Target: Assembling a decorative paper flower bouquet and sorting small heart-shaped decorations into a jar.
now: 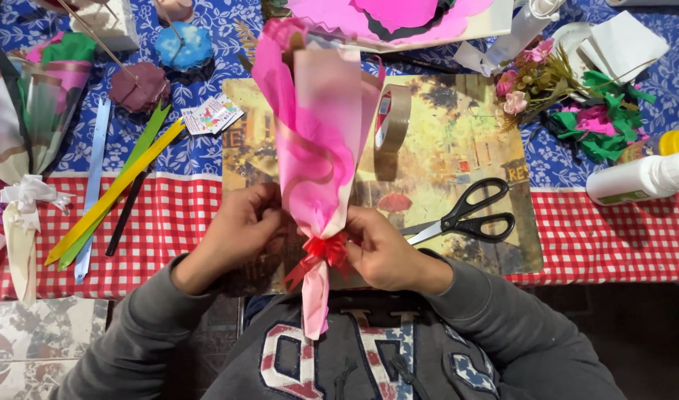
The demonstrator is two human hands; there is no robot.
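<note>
The left hand [239,226] pinches the pink paper cone [317,141] just left of the red bow [323,250]. The cone stands up tall above the bow, over the tabletop [606,244]. The right hand [380,248], just right of the bow, holds it in a tight grip. Scissors [469,215] lie further right.

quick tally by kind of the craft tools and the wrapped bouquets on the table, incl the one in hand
wrapped bouquets: 2 (pink one held by left hand and right hand; one at the left edge)
scissors: 1
tape roll: 1
white glue bottle: 1
total: 5
</note>
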